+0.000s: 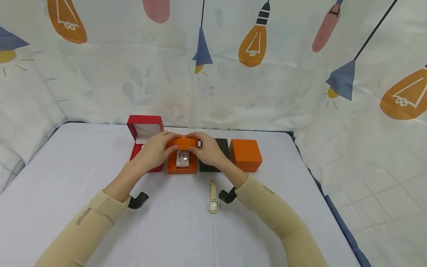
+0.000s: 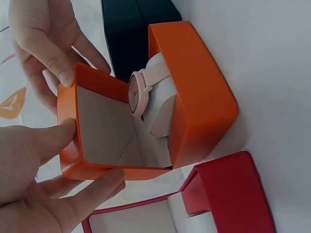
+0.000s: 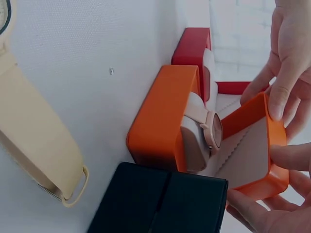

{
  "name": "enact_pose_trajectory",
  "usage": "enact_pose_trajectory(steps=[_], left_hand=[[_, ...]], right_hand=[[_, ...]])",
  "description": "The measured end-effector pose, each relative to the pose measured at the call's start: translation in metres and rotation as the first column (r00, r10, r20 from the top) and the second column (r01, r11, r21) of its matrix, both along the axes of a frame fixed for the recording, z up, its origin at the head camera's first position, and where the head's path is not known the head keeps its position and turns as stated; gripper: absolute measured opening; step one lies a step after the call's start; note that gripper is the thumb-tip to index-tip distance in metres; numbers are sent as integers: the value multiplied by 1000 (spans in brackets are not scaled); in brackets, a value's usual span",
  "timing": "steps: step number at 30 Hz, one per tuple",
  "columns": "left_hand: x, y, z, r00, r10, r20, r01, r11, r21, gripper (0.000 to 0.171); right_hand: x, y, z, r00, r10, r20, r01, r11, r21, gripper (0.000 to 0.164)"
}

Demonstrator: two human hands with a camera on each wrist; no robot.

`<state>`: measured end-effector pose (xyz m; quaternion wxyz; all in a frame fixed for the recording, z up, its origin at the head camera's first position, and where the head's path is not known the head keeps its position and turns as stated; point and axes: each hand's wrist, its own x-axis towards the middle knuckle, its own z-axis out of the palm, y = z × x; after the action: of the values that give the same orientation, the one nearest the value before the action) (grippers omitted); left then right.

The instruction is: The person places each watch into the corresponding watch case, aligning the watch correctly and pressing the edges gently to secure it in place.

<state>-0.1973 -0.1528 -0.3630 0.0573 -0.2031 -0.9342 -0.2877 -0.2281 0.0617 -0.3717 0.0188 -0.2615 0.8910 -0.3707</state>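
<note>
An orange watch box [image 1: 182, 170] stands with its hinged lid [image 2: 70, 150] tilted up. Inside, a pale-strapped watch [image 2: 138, 94] is wrapped round a white cushion [image 3: 194, 154]. My left hand [image 1: 156, 150] holds the lid at its left side, thumb on the front rim and fingers over the outside. From the other side my right hand [image 1: 210, 150] pinches the same lid, thumb also on the rim. A cream-strapped watch [image 1: 213, 200] lies face up on the table, nearer than the boxes.
Left of the orange box stands a red box [image 1: 145, 120] with its lid raised. To the right are a closed dark green box [image 1: 221, 146] and a closed orange box [image 1: 246, 155]. The white table [image 1: 166, 230] ends at a patterned curtain [image 1: 213, 100].
</note>
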Motion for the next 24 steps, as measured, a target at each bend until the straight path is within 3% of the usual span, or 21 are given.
enact_pose_trajectory(steps=[24], left_hand=[[9,0,-8,1000,-15,-10,16,1000,15,40]], right_hand=[[11,0,-11,998,11,-54,-11,1000,-17,37]])
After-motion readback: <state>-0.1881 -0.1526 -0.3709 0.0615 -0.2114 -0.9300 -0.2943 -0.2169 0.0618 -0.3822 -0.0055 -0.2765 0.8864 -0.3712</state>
